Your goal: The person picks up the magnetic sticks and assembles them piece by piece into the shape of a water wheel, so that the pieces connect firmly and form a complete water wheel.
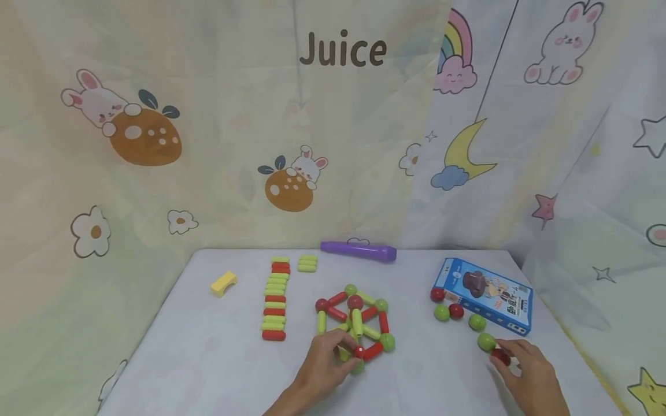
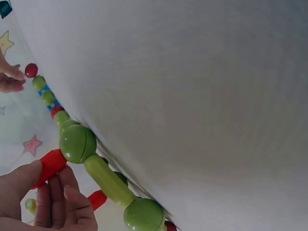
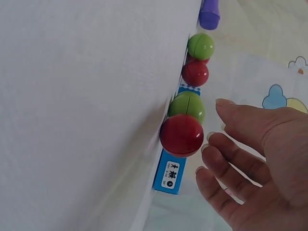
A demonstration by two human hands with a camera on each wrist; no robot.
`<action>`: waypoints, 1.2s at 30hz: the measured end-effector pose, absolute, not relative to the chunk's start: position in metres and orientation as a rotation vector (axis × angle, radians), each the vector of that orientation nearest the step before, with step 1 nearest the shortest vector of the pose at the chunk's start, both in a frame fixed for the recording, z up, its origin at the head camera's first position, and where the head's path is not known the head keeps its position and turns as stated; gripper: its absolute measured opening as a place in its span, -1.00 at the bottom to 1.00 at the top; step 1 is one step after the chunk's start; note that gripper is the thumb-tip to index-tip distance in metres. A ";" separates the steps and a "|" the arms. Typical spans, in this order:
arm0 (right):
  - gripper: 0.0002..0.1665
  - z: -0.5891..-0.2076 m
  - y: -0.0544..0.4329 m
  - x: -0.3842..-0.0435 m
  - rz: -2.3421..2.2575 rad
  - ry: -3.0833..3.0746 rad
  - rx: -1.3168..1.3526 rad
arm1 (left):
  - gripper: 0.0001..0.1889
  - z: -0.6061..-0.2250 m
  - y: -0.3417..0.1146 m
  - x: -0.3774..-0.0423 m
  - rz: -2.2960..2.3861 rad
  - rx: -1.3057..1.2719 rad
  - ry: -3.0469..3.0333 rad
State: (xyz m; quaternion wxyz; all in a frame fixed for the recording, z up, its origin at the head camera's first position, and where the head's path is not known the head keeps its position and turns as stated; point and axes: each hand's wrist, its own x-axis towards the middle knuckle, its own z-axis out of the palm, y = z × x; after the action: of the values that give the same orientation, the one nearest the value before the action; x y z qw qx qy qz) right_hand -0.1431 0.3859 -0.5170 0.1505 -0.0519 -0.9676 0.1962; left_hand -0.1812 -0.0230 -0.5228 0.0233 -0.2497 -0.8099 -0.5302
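Observation:
My left hand (image 1: 325, 357) pinches a red rod (image 2: 52, 166) between thumb and fingers, at the near side of a frame of magnetic-looking rods and balls. One end of that rod meets a green ball (image 2: 78, 144). A light green rod (image 2: 109, 182) runs on to another green ball (image 2: 144, 214). Amid the frame sits a red ball (image 1: 355, 302) with a light green rod (image 1: 356, 323) below it. Over a loose red ball (image 1: 500, 357) hovers my right hand (image 1: 536, 372), fingers spread and apart from it in the right wrist view. A green ball (image 1: 486, 341) lies beside that red one.
Further loose balls, such as a green one (image 1: 477, 322), lie by a blue box (image 1: 489, 294) at the right. Left of the frame runs a column of red and green rods (image 1: 274, 299). A yellow block (image 1: 224, 283) and a purple tube (image 1: 359, 251) lie farther back.

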 end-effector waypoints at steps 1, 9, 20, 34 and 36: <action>-0.52 -0.517 0.387 -0.143 0.569 -2.794 -0.161 | -0.79 -0.522 -0.023 -0.181 -1.647 -0.762 -2.517; -0.33 -0.514 0.399 -0.147 0.584 -3.022 -0.329 | -0.77 -0.514 -0.026 -0.176 -1.640 -0.673 -2.643; -0.26 -0.513 0.407 -0.145 0.664 -3.167 -0.463 | -0.67 -0.502 -0.061 -0.183 -0.742 -0.545 -2.806; -0.53 -0.519 0.406 -0.141 0.757 -3.066 -0.408 | -0.79 -0.497 -0.067 -0.195 -0.871 -0.584 -2.945; -0.48 -0.519 0.405 -0.138 0.802 -3.044 -0.440 | -0.78 -0.496 -0.067 -0.196 -0.888 -0.578 -2.962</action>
State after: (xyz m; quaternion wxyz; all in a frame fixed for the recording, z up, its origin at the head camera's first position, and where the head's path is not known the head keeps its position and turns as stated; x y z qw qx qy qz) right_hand -0.1381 0.4045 -0.5186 -0.0184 -0.1383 -0.9576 0.2522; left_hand -0.1956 -0.0671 -0.4957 -0.0022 -0.1839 -0.9416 -0.2821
